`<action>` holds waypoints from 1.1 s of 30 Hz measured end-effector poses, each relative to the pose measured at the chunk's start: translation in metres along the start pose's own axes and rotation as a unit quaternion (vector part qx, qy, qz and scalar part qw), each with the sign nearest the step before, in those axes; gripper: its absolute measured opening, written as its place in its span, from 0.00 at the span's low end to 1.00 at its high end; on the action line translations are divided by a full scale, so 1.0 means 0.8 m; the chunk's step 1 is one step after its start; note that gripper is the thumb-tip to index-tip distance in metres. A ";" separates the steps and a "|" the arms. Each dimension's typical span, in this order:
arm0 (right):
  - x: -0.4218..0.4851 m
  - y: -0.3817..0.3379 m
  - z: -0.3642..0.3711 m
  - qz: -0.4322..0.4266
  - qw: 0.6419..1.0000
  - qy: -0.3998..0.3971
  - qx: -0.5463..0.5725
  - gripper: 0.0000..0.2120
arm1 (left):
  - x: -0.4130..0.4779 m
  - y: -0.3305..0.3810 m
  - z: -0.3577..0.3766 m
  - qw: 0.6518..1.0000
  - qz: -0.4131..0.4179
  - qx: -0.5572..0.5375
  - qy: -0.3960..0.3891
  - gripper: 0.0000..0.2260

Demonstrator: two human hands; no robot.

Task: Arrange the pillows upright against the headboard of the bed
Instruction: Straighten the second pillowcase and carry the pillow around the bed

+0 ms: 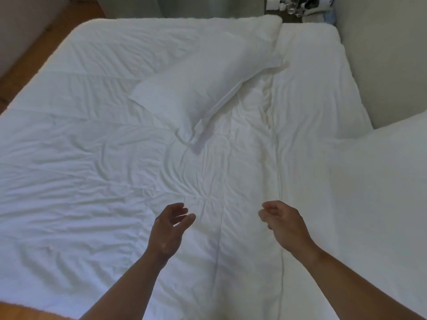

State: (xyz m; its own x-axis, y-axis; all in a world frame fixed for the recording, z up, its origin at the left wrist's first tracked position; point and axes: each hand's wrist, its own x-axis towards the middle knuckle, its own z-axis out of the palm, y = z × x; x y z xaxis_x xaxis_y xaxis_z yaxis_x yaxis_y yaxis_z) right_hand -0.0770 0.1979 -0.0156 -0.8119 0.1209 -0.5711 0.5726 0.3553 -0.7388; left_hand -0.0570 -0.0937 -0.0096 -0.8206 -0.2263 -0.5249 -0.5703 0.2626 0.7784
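One white pillow [198, 88] lies flat and slanted in the middle of the bed, on a crumpled white duvet [92, 146]. Both of my hands hover over the duvet near me, well short of the pillow. My left hand [169, 229] is open with its fingers spread and the palm turned inward. My right hand [283, 224] holds nothing and its fingers curl loosely. At the right edge a large white padded surface [381, 192] rises; I cannot tell whether it is a pillow or the headboard.
A pale wall [381, 54] runs along the right side of the bed. Wooden floor [30, 47] shows at the upper left. A cluttered dark surface with small items [300, 8] stands beyond the far end of the bed.
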 end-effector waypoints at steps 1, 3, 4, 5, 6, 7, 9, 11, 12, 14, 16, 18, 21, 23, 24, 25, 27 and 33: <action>0.024 -0.018 0.009 0.000 1.000 -0.003 0.002 0.14 | 0.021 0.006 -0.006 1.000 -0.004 -0.009 0.009 0.24; 0.072 -0.055 0.031 0.000 1.000 -0.011 0.009 0.15 | 0.069 0.019 -0.019 0.999 -0.012 -0.022 0.025 0.26; 0.090 -0.071 0.040 0.002 1.000 -0.014 0.014 0.14 | 0.090 0.027 -0.024 0.999 -0.015 -0.026 0.032 0.27; 0.114 -0.088 0.054 0.005 1.000 -0.014 0.017 0.15 | 0.117 0.032 -0.030 0.999 -0.018 -0.032 0.039 0.27; 0.138 -0.105 0.068 0.006 1.000 -0.012 0.020 0.15 | 0.147 0.036 -0.036 0.998 -0.020 -0.035 0.043 0.27; 0.164 -0.120 0.083 0.008 1.000 -0.009 0.025 0.15 | 0.177 0.041 -0.040 0.998 -0.024 -0.037 0.044 0.27; 0.216 -0.144 0.114 0.012 0.999 -0.009 0.046 0.16 | 0.241 0.046 -0.045 0.998 -0.030 -0.041 0.043 0.26; 0.269 -0.164 0.147 0.021 0.998 -0.014 0.059 0.17 | 0.305 0.049 -0.047 0.998 -0.031 -0.039 0.041 0.27; 0.295 -0.172 0.163 0.024 0.998 -0.019 0.059 0.18 | 0.336 0.049 -0.047 0.998 -0.028 -0.028 0.040 0.29; 0.344 -0.185 0.195 0.027 0.998 -0.026 0.056 0.22 | 0.398 0.043 -0.044 0.999 -0.028 -0.009 0.034 0.30; 0.389 -0.194 0.223 0.031 0.998 -0.021 0.057 0.24 | 0.458 0.032 -0.041 0.999 -0.029 -0.007 0.035 0.31; 0.423 -0.199 0.251 0.036 0.997 -0.021 0.067 0.18 | 0.502 0.022 -0.035 0.998 -0.037 -0.024 0.042 0.33; 0.459 -0.196 0.287 0.040 0.993 -0.037 0.107 0.09 | 0.527 0.024 -0.020 0.998 -0.022 -0.052 0.043 0.27; 0.476 -0.190 0.305 0.039 0.987 -0.039 0.150 0.10 | 0.537 0.025 -0.009 0.997 0.001 -0.059 0.049 0.19; 0.481 -0.188 0.312 0.034 0.985 -0.034 0.167 0.09 | 0.539 0.026 -0.005 0.997 0.012 -0.059 0.053 0.15; 0.485 -0.185 0.317 0.029 0.984 -0.026 0.176 0.06 | 0.541 0.027 -0.001 0.996 0.019 -0.058 0.057 0.13; 0.486 -0.186 0.320 0.020 0.984 0.002 0.174 0.08 | 0.539 0.033 0.006 0.996 0.029 -0.046 0.067 0.11; 0.448 -0.191 0.293 0.015 0.983 0.034 0.181 0.12 | 0.492 0.048 0.006 0.997 0.038 -0.052 0.049 0.07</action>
State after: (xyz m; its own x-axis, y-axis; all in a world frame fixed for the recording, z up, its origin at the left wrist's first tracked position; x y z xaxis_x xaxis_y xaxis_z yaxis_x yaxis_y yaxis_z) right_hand -0.4291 -0.0302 -0.1908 -0.7928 0.1927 -0.5782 0.5891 -0.0013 -0.8081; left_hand -0.4022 -0.1678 -0.1878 -0.8508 -0.3021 -0.4300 -0.4948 0.1845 0.8492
